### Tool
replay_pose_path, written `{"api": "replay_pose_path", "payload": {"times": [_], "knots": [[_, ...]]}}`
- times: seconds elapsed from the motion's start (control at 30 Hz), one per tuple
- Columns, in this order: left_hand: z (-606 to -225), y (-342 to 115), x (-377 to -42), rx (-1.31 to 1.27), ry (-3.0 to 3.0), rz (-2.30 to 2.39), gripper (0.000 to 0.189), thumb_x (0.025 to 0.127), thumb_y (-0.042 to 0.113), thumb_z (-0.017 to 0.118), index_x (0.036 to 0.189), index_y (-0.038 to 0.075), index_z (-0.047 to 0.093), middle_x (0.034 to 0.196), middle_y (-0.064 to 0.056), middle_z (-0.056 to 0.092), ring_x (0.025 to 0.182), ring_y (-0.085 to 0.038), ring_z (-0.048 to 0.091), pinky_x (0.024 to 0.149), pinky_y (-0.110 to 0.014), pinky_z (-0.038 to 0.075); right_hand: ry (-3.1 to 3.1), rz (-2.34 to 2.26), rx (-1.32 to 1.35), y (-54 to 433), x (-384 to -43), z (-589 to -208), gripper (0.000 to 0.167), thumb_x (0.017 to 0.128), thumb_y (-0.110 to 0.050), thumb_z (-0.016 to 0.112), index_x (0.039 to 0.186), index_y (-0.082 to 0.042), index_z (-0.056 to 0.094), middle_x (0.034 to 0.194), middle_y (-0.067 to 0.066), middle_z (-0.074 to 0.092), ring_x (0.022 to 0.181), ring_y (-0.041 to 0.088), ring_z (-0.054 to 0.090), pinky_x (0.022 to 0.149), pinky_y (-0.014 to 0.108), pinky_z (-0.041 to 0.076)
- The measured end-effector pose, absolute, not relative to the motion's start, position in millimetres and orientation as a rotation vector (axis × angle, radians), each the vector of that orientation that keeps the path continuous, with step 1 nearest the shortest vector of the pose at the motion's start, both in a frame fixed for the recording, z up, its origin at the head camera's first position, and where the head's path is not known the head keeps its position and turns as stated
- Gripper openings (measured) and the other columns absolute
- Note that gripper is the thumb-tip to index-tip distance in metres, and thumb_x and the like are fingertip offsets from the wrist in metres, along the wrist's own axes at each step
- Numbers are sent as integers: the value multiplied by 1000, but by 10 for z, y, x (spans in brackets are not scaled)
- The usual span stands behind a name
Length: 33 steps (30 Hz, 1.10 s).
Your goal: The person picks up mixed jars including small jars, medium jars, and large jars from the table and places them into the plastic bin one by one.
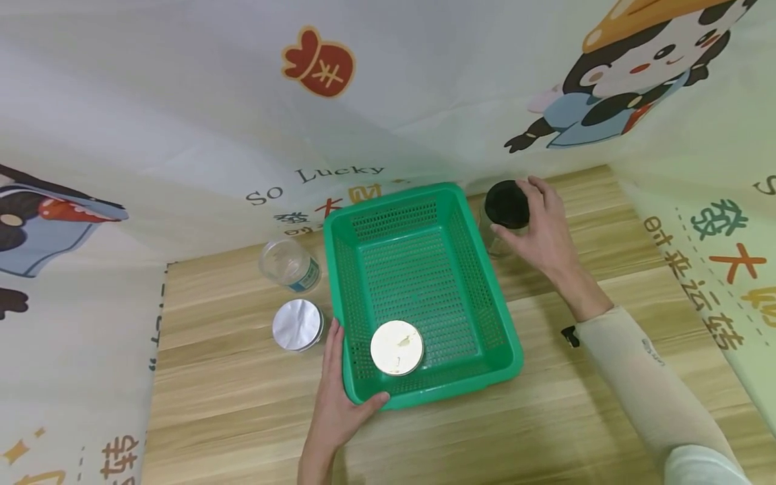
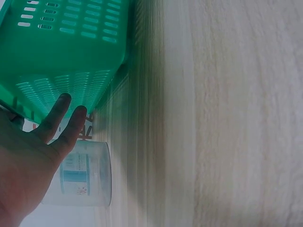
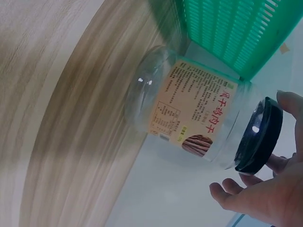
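Note:
A green plastic basket with perforated walls stands on the wooden table. My left hand rests at its near left corner, thumb at the near rim and straight fingers along the outer left wall. Inside the basket, near that corner, sits a round container with a pale gold lid. Right of the basket is a clear plastic jar with a tan printed label and a black lid. My right hand holds this jar by its lid, fingers and thumb spread around the edge.
Left of the basket stand a clear jar with a blue-green label and a container with a silver lid. A small black object lies by the right sleeve. Printed fabric walls border the table.

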<state>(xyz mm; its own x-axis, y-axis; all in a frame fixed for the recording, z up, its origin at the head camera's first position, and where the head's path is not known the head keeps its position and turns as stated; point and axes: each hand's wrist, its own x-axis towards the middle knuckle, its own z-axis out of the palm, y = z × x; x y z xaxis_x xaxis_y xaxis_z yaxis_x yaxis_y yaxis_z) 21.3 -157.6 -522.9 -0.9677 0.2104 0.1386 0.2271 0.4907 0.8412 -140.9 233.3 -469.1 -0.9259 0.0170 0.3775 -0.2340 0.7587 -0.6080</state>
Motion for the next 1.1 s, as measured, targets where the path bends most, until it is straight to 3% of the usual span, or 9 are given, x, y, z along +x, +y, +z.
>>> {"api": "replay_pose_path", "payload": {"times": [0.53, 1.1], "knots": [[-5219, -1573, 218, -368, -2714, -1529, 127, 62, 27, 91, 161, 21, 12, 167, 1, 6, 151, -29, 11, 110, -67, 21, -2685, 1040, 100, 2354, -1446, -4712, 82, 82, -23, 81, 148, 0, 39, 149, 26, 34, 135, 44, 36, 109, 59, 33], [-5208, -1602, 221, -381, -2706, -1517, 125, 64, 30, 91, 160, 18, 14, 167, -2, 7, 150, -34, 13, 108, -68, 24, -2618, 1093, 66, 2319, -1468, -4739, 79, 77, -19, 84, 143, 1, 46, 138, 28, 44, 123, 48, 46, 101, 62, 38]]}}
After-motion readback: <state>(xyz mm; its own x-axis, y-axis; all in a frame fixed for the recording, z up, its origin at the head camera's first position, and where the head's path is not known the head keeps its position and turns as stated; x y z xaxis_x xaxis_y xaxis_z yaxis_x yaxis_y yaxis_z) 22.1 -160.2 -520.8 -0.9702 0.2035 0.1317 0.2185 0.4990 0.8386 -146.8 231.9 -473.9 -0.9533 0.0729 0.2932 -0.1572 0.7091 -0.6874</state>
